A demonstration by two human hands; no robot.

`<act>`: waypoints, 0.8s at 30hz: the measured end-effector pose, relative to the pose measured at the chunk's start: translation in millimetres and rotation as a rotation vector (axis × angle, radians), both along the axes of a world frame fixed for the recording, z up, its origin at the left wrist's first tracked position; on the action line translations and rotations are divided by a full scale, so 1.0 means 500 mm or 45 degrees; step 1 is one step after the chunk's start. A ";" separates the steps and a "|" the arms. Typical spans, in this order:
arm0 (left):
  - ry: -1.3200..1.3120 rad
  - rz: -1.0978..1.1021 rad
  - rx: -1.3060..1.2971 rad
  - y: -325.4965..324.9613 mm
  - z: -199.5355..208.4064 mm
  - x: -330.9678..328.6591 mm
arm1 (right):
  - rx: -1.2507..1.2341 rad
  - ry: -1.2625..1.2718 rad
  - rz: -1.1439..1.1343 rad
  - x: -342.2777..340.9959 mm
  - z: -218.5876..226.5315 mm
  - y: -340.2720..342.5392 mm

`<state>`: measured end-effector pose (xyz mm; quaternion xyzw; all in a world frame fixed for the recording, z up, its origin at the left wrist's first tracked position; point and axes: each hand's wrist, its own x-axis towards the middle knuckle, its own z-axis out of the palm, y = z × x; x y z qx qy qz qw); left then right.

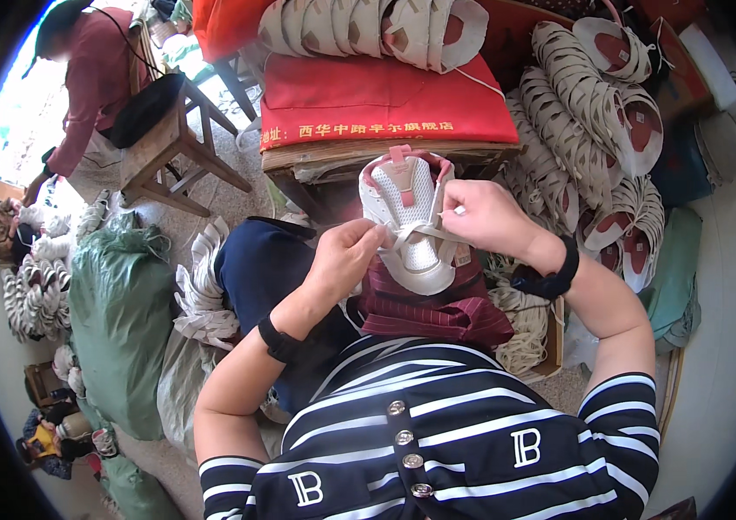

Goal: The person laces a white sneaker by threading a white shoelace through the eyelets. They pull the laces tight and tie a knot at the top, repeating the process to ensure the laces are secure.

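Note:
A white shoe upper with a mesh tongue and pink lining rests over my lap, its toe toward me. White shoelace crosses over the lower part of its tongue. My left hand is closed in a pinch on the lace at the left edge of the shoe. On the other side my right hand has its fingers curled round the other lace end, with a white tip showing. Beneath the shoe lies a maroon striped cloth.
Ahead stands a low table covered by a red cloth, bearing a row of nested shoe uppers. More stacked uppers lie at right, above a box of loose laces. Left are a wooden stool, green sack and a bending person.

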<state>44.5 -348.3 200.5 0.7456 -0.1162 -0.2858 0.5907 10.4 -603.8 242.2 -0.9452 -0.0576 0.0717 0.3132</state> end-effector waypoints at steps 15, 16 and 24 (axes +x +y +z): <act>-1.161 -0.300 0.461 -0.027 0.011 0.034 | -0.622 -0.703 0.567 0.026 0.053 0.031; -1.163 -0.388 0.523 -0.026 0.020 0.040 | -0.548 -0.627 0.595 0.033 0.054 0.023; -1.385 -0.750 0.303 -0.012 0.108 0.121 | -0.297 -0.113 0.664 0.064 0.076 -0.029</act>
